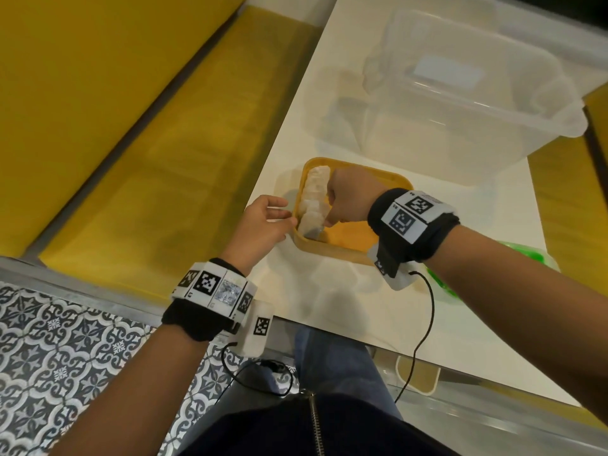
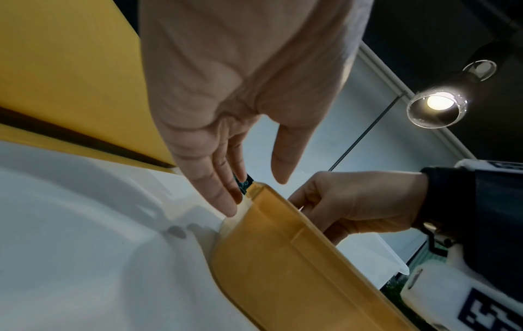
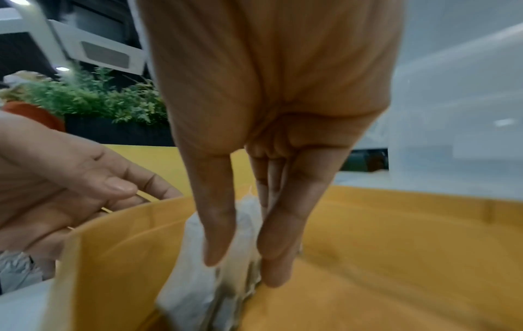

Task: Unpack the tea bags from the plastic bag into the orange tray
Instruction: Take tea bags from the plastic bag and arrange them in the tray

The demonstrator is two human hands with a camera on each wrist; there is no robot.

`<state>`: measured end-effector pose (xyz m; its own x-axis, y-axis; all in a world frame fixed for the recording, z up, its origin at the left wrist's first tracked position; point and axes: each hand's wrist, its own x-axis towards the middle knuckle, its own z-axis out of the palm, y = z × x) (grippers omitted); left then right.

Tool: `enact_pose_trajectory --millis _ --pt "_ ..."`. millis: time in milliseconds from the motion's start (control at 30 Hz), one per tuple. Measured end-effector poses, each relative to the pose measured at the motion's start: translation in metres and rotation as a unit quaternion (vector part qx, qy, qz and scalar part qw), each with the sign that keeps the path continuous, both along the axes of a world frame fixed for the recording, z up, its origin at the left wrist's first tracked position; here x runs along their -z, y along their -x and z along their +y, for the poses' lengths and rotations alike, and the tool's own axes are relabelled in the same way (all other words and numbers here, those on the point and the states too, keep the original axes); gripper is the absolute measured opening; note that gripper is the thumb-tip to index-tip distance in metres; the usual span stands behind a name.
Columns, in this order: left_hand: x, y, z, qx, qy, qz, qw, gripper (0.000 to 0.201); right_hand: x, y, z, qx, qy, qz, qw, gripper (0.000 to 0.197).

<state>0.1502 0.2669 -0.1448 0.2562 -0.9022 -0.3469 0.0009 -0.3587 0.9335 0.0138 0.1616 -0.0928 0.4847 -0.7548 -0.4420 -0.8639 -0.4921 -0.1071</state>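
The step in hand looks like placing — the right hand (image 1: 345, 199) reaches down into the orange tray (image 1: 391, 182) on the white table (image 1: 460, 324), its thumb and fingers (image 3: 278, 241) pinching the nearest of the tea bags (image 1: 314, 205) and standing it upright against the others. In the head view the bags form a row along the tray's left wall, running from the far corner to the near one, while the rest of the tray floor is bare orange. The left hand (image 1: 263, 225) sits just outside that wall with fingers straight and relaxed, holding nothing; its fingertips (image 2: 229, 201) are at the tray's rim, though whether they actually touch it I cannot tell.

The plastic bag is not clearly in view — a blurred green shape (image 1: 513, 271) lies behind the right forearm, and I cannot say what it is. A clear storage bin (image 1: 467, 93) stands beyond the tray.

Next, I judge, the pinch must let go without toppling the row, with the left hand steadying the tray if needed, before the right hand lifts out
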Motion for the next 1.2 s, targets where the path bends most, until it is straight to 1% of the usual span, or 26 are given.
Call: enact_pose_trajectory --millis 100,233,367,433,500,533,633,667,733,800,900,967,1067,1133,1200 --pt "-0.002 0.0 0.001 0.006 -0.003 -0.001 1.0 0.03 0.008 -0.009 -0.001 0.02 -0.04 0.026 0.999 0.022" --pt "-0.005 -0.002 0.002 0.007 -0.007 0.0 1.0 0.032 0.012 -0.018 -0.005 0.045 -0.071 0.03 0.996 0.028" --pt "-0.009 -0.001 0.003 0.028 -0.017 -0.011 0.999 0.037 0.012 -0.019 -0.005 0.049 -0.077 0.023 0.996 0.025" --pt "-0.009 0.0 0.003 0.043 -0.029 -0.021 0.998 0.041 0.007 -0.014 -0.002 0.054 -0.076 0.007 0.996 0.017" --pt "-0.009 0.003 0.004 0.055 -0.034 -0.03 0.997 0.044 -0.002 -0.005 0.0 0.069 -0.08 -0.028 0.994 0.007" --pt "-0.008 0.004 0.003 0.058 -0.032 -0.032 0.997 0.042 -0.009 0.002 0.001 0.084 -0.086 -0.053 0.991 0.007" --pt "-0.008 0.005 0.003 0.066 -0.022 -0.026 0.997 0.022 -0.035 0.032 0.004 0.127 -0.078 -0.128 0.98 0.015" --pt "-0.008 0.005 0.003 0.068 -0.02 -0.024 0.997 0.021 -0.044 0.046 0.006 0.138 -0.073 -0.152 0.976 0.016" --pt "-0.01 0.004 0.002 0.063 -0.017 -0.027 0.998 0.023 -0.063 0.081 0.008 0.161 -0.066 -0.184 0.968 0.017" --pt "-0.013 0.004 0.001 0.037 -0.009 -0.05 0.998 0.033 -0.077 0.122 0.011 0.192 -0.049 -0.19 0.962 0.016" --pt "-0.029 0.01 -0.004 0.004 0.043 -0.096 0.994 0.032 -0.088 0.184 0.02 0.262 0.001 -0.196 0.945 0.016" --pt "-0.047 0.024 -0.008 0.008 0.083 -0.099 0.992 0.03 -0.089 0.219 0.028 0.302 0.034 -0.202 0.931 0.018" --pt "-0.072 0.058 -0.014 0.059 0.14 -0.08 0.985 0.028 -0.081 0.259 0.042 0.325 0.072 -0.19 0.924 0.018" --pt "-0.083 0.089 -0.017 0.118 0.167 -0.067 0.977 0.024 -0.07 0.276 0.049 0.324 0.076 -0.18 0.926 0.014" --pt "-0.085 0.124 -0.021 0.182 0.18 -0.059 0.965 0.021 -0.057 0.288 0.055 0.313 0.072 -0.187 0.928 0.011"
